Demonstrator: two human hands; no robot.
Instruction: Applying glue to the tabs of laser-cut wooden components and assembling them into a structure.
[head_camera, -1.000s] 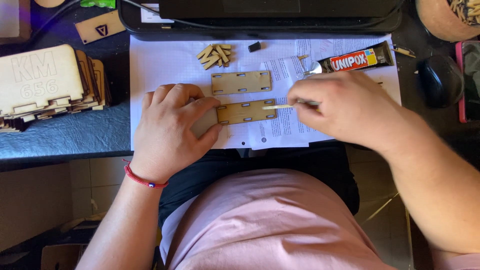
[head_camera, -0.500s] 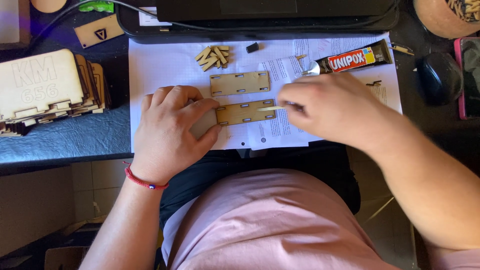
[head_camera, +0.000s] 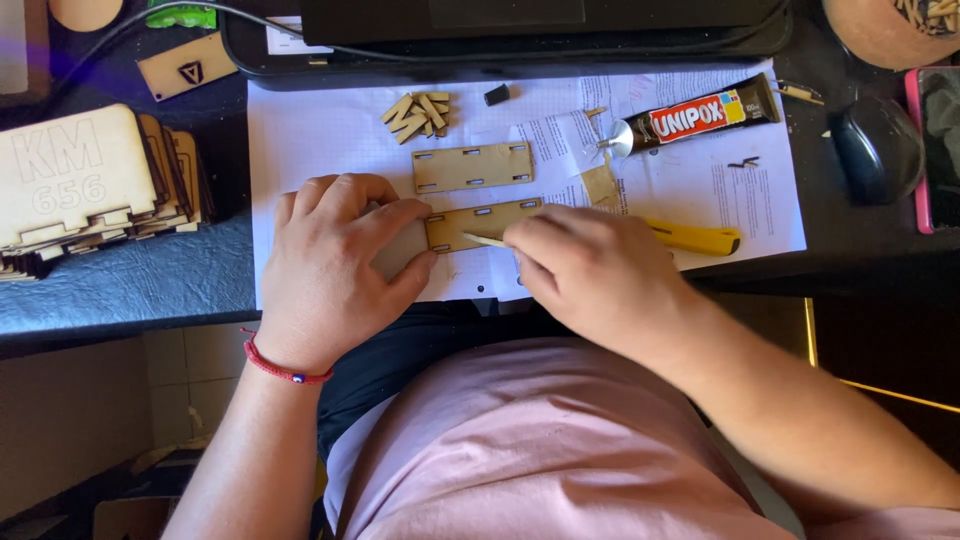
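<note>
A slotted wooden strip is held flat on a sheet of white paper at the desk edge. Its left end is pinned under the fingers and thumb of the left hand, which is pressed down on it rather than curled around it. A thin wooden stick is pinched in the fingertips of the right hand, and its tip is laid on the strip near the middle — touching the wood.

A second slotted strip is seen just beyond the first, apart from both hands. Behind it a small heap of wooden pieces is gathered, and to the right an open glue tube is lying on the paper. A yellow cutter is partly hidden behind the right hand. A stack of cut wooden panels is set at the left — well apart from the work. A red cord bracelet is worn on the left wrist.
</note>
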